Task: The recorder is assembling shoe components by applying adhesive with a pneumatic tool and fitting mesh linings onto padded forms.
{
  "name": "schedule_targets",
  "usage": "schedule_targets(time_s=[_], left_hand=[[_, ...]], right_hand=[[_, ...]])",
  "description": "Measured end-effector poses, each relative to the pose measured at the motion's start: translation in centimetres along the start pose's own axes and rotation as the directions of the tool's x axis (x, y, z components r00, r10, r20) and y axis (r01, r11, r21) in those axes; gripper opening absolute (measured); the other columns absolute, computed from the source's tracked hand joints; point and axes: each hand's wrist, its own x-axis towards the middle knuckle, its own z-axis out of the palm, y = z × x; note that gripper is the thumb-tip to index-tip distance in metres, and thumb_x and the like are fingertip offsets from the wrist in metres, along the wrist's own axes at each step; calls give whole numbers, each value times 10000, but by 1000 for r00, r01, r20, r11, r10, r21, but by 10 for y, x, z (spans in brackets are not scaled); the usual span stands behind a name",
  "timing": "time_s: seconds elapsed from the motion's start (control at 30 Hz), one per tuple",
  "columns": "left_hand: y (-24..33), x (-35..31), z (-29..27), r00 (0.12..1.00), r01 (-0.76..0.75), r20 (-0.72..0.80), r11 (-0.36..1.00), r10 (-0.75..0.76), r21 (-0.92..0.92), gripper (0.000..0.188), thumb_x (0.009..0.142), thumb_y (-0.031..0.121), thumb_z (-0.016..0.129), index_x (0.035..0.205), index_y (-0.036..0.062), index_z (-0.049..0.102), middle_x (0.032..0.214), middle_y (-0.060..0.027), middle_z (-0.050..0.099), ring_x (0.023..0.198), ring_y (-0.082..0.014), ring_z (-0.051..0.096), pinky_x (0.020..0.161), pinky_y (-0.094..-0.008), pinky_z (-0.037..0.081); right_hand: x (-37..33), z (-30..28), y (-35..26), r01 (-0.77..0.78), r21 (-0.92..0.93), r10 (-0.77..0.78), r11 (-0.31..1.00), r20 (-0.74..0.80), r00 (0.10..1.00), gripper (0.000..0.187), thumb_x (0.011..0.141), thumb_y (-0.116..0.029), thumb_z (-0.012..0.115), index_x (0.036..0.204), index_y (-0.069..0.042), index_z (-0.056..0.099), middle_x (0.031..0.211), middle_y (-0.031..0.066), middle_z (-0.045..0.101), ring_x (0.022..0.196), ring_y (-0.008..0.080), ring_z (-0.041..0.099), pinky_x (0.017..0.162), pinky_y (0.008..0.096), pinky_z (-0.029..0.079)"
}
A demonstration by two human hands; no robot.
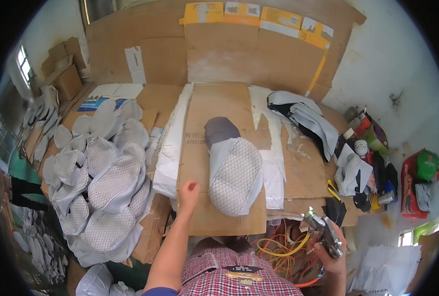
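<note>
A long padded piece (235, 176) with a dark diamond mesh pattern lies in the middle of the cardboard work surface (192, 217). Light grey fabric edges it, and a darker grey flap (221, 129) is at its far end. Just left of the piece, my left hand (190, 193) is closed with its fingers curled, apart from the piece and with nothing seen in it. My right hand (332, 246) grips a metal spray gun (323, 231) at the lower right, off the front edge of the board. An orange hose (309, 283) runs near its base.
Many similar mesh pieces (112, 182) are heaped on the left. Grey and black fabric parts (310, 118) lie at the far right. A yellow cutter (333, 190), a red bag (412, 192) and assorted bottles stand farther right. Yellow and red hoses (283, 250) tangle below. Cardboard (259, 54) lines the back.
</note>
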Motion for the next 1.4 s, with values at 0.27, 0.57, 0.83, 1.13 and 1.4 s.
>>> schedule_targets(time_s=[0.27, 0.57, 0.83, 1.13, 1.4], left_hand=[[103, 112, 136, 916, -401, 166, 849, 365, 345, 272, 776, 240, 558, 869, -8, 619, 897, -174, 628, 901, -351, 536, 800, -439, 414], [124, 145, 156, 555, -366, 796, 788, -241, 494, 231, 762, 222, 578, 847, 13, 628, 835, -118, 627, 753, -241, 576, 700, -332, 453], [76, 138, 123, 910, -343, -107, 873, 400, 346, 252, 685, -48, 468, 915, 51, 493, 794, -127, 556, 762, -257, 569, 666, -341, 442], [138, 179, 109, 826, -242, 560, 939, 67, 246, 365, 675, 91, 582, 1028, 2, 561, 922, -128, 618, 843, -237, 598, 723, -330, 470], [136, 175, 135, 518, -855, 724, 275, 456, 439, 300, 715, 200, 676, 982, 83, 605, 812, -114, 609, 715, -280, 591, 642, -351, 478]], right_hand=[[-11, -7, 24, -36, -106, 43, 994, 57, 997, 592, 724, -91, 696, 1237, 9, 416, 869, 48, 589, 752, 89, 552, 669, 225, 450], [21, -35, 55, -162, -3, 162, 987, 56, 985, 602, 736, -93, 678, 1248, 46, 393, 858, 65, 588, 773, 110, 550, 689, 236, 442], [89, -45, 71, -56, 6, 54, 998, 201, 978, 596, 726, -58, 676, 1253, 3, 404, 827, 60, 590, 737, 108, 559, 671, 245, 453], [163, 71, 110, -39, 2, 28, 999, 652, 757, 593, 746, -88, 619, 1298, -122, 402, 1153, 148, 553, 1039, 269, 546, 876, 322, 420], [169, 121, 192, 46, -133, 49, 990, 634, 772, 572, 732, -141, 590, 1277, -139, 418, 1148, 192, 536, 1027, 341, 533, 850, 376, 440]])
